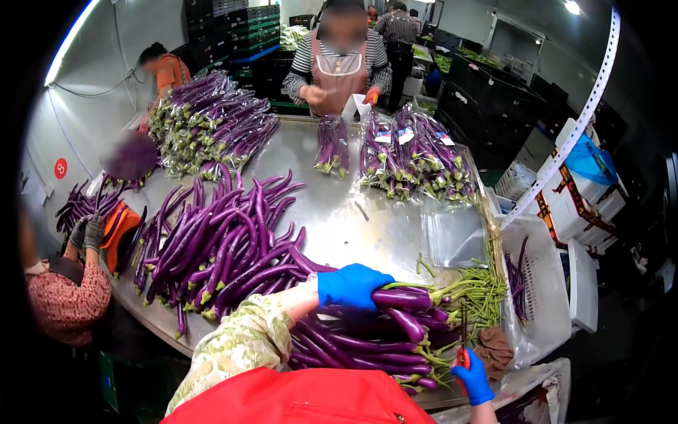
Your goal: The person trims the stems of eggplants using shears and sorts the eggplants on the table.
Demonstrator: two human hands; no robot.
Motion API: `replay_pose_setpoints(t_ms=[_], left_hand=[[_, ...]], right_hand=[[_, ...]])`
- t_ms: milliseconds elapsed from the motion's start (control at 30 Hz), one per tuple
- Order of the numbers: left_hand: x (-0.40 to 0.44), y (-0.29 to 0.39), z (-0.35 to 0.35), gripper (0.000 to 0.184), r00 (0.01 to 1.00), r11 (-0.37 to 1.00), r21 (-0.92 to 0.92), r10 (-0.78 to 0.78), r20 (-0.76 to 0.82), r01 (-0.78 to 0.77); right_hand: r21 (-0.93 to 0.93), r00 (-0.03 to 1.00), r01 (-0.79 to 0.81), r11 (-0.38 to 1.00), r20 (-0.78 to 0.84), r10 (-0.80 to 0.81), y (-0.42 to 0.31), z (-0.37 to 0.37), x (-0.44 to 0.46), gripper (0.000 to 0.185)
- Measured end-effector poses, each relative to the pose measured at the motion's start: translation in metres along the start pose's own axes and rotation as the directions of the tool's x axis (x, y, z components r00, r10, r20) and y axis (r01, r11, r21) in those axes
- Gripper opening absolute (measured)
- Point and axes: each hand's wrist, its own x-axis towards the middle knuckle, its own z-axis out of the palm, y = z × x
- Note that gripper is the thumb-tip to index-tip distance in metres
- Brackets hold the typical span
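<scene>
My left hand (355,286), in a blue glove, is closed around long purple eggplants (401,299) whose stem ends point right. Under and beside it, more eggplants (367,359) lie side by side near the table's front edge. At the lower right my blue-gloved right hand (474,379) grips red-handled scissors (463,355), with the dark blades pointing up beside the stem ends. Whether the blades are apart is hard to see. A heap of cut green stems (477,293) lies just beyond the blades, and a brown cloth (494,351) sits right of them.
Loose eggplants (219,244) cover the left of the metal table (321,198). Bagged eggplants (205,127) are piled at the back left, with more bags (417,155) at the back right. A person (342,67) stands opposite; another (70,290) works at left. A white crate (540,283) adjoins the right edge.
</scene>
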Motion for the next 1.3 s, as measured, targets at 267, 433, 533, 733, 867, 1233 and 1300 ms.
replay_pose_setpoints(t_ms=[267,433,533,733,867,1233,1300], left_hand=[[-0.008,-0.001,-0.006,0.056,0.987,0.997,0.068,0.034,-0.156,-0.023],[-0.013,0.017,-0.022,0.051,0.946,0.99,0.134,0.006,-0.324,0.04],[-0.017,0.012,-0.015,0.055,0.945,0.972,0.227,0.014,-0.326,0.064],[-0.016,0.013,0.022,0.055,0.975,0.991,0.046,-0.111,-0.192,0.122],[-0.01,0.003,0.058,0.054,0.978,0.997,0.077,0.001,-0.207,0.015],[-0.014,0.009,0.056,0.052,0.985,0.998,0.051,-0.023,-0.169,0.032],[-0.013,0.004,0.061,0.04,0.971,0.998,0.063,0.04,-0.237,-0.026]], right_hand=[[0.269,0.987,0.135,0.954,-0.126,-0.104,0.004,0.011,-0.013,0.049],[0.237,0.971,0.237,0.942,-0.095,-0.22,-0.032,0.02,-0.027,0.05],[0.103,0.946,0.324,0.941,-0.026,-0.323,-0.046,0.028,-0.026,0.051],[0.125,0.909,0.409,0.904,0.037,-0.416,-0.09,0.041,0.0,0.049],[-0.03,0.875,0.481,0.876,-0.043,-0.482,-0.114,0.054,0.019,0.051],[-0.384,0.809,0.568,0.727,0.102,-0.578,-0.16,0.075,0.022,0.043],[-0.331,0.8,0.591,0.736,0.121,-0.588,-0.13,0.079,0.022,0.04]])
